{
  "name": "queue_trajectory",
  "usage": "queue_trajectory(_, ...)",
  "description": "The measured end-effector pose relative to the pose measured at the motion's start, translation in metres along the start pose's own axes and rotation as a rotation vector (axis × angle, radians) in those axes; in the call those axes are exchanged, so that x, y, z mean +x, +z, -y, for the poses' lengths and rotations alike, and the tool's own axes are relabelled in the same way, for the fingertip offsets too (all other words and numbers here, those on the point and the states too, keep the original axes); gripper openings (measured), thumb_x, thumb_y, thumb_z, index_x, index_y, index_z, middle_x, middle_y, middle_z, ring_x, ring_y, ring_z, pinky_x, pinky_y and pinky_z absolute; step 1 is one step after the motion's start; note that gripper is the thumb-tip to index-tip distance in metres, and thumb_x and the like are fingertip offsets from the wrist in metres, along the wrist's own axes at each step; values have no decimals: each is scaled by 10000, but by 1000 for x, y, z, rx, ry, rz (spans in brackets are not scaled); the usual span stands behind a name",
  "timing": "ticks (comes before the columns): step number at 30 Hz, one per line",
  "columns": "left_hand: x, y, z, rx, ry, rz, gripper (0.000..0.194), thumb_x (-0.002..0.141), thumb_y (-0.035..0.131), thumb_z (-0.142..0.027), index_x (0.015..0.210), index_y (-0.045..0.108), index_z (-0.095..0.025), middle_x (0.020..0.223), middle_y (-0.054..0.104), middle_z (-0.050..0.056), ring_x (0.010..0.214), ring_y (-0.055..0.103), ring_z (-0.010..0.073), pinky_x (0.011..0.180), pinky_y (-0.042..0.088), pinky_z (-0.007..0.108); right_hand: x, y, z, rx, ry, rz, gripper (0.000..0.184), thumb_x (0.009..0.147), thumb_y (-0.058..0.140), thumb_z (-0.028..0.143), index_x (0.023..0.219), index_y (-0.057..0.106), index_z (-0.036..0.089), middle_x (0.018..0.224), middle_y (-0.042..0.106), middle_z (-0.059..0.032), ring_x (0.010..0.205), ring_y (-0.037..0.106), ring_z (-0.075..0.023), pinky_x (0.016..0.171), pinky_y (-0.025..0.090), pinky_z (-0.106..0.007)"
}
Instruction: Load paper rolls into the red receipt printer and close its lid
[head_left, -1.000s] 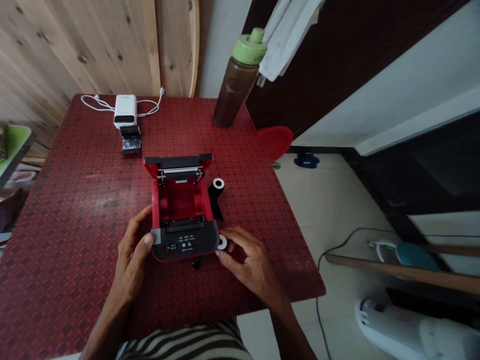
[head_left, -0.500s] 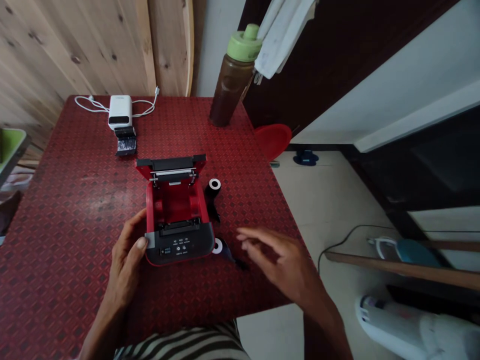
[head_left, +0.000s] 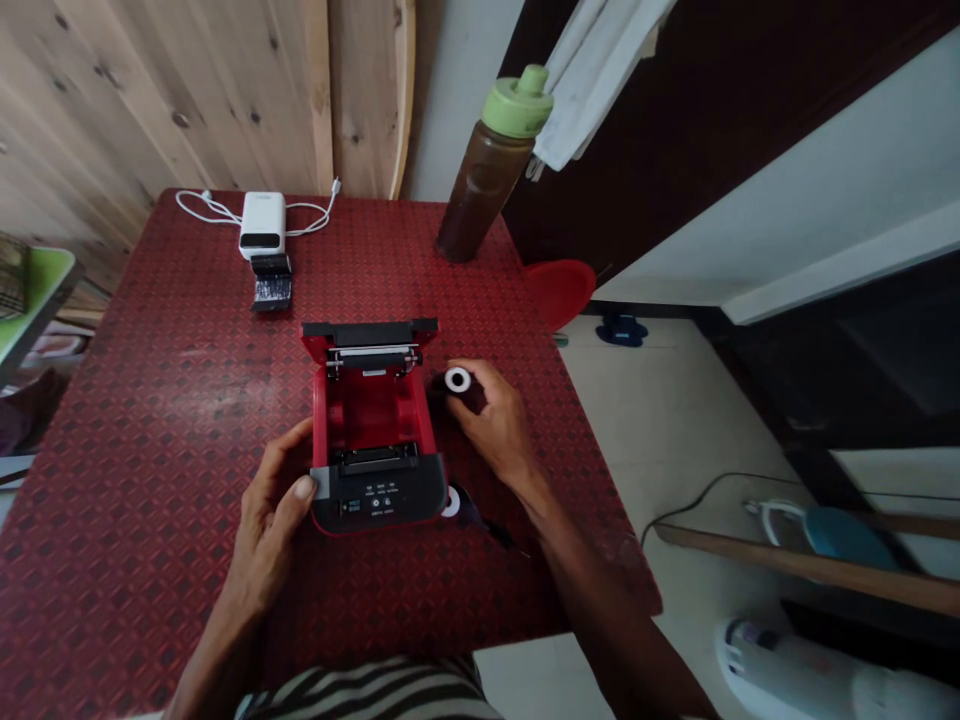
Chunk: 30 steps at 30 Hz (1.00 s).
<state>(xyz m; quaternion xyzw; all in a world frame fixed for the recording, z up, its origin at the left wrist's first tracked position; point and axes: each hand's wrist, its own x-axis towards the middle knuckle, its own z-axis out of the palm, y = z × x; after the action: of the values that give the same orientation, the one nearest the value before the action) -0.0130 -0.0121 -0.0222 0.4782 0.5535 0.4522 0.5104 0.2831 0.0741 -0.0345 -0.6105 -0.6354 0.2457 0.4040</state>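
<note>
A red and black label printer sits on the table with its lid tipped up and its red inner bay exposed. My left hand grips its left front corner, thumb on top and fingers along the side. To the right of the printer, my right hand has thumb and fingers around a black roll with a white core, its ring-shaped end facing up. A second roll with a white core lies against the printer's front right corner, a dark strip trailing from it.
The red patterned table bears a white device with a white cable and a dark strip in front. A brown bottle with a green lid stands at the back right. Beyond the right edge are a red stool and the floor.
My right hand has moved forward and left from over the table's right side and closed around the farther black roll. My left hand stays on the printer. The whole view has shifted slightly.
</note>
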Motion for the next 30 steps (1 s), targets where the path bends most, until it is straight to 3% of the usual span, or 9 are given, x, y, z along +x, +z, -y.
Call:
queue_trajectory(4,1,3,-4,-24,22,9,648,1065,698,-631,1592,684,-254,1530,770,117,1370,745,377,1110,620,497,-21,-47,42,61,-8,-3,329,955,696,193,1269,741,279,1312,828,-68,1229,786,-276,1113,615,-498)
queue_trajectory(8,1,4,-6,-32,30,18,633,1076,690,-616,1589,675,-246,1502,776,123,1306,774,366,1092,626,507,-35,-78,95,139,-189,192,420,984,746,182,1363,774,362,1242,845,-43,1144,822,-296,980,681,-448)
queue_trajectory(11,1,4,-7,-41,28,26,643,1074,693,-619,1590,664,-237,1493,781,134,1297,777,371,1077,634,520,-29,-64,117,-1,-308,284,433,1059,738,201,1469,710,338,1252,846,-54,1098,825,-277,984,681,-443)
queue_trajectory(14,0,4,-8,-46,26,26,628,1078,689,-616,1582,666,-243,1556,750,134,1376,744,372,1136,614,534,-16,-31,124,-328,-453,323,276,1077,691,108,1314,738,241,1186,844,-94,1089,790,-288,1004,647,-464)
queue_trajectory(17,0,5,-9,-55,24,23,611,1074,695,-615,1566,671,-254,1573,740,132,1394,736,369,1144,614,542,-5,-7,129,-575,-501,416,199,1075,665,49,1147,751,213,1086,837,-109,1025,761,-286,934,618,-425)
queue_trajectory(21,0,5,-11,-75,17,27,618,1062,705,-622,1564,669,-264,1560,743,132,1419,722,379,1140,621,555,4,9,139,-713,-448,524,215,1056,649,3,1071,766,182,994,832,-121,984,773,-288,866,606,-401)
queue_trajectory(26,1,6,-13,-68,13,16,629,1048,706,-644,1548,681,-264,1528,756,135,1424,715,396,1126,627,567,17,27,140,-726,-325,653,294,1039,600,-36,1156,792,154,1049,862,-145,1016,813,-284,802,599,-367)
queue_trajectory(30,1,6,-14,-76,8,29,620,1053,709,-645,1545,682,-268,1534,753,134,1420,717,390,1098,641,550,23,36,135,-724,-269,695,314,1074,533,-17,1159,796,133,1105,865,-172,1065,828,-312,845,629,-402)
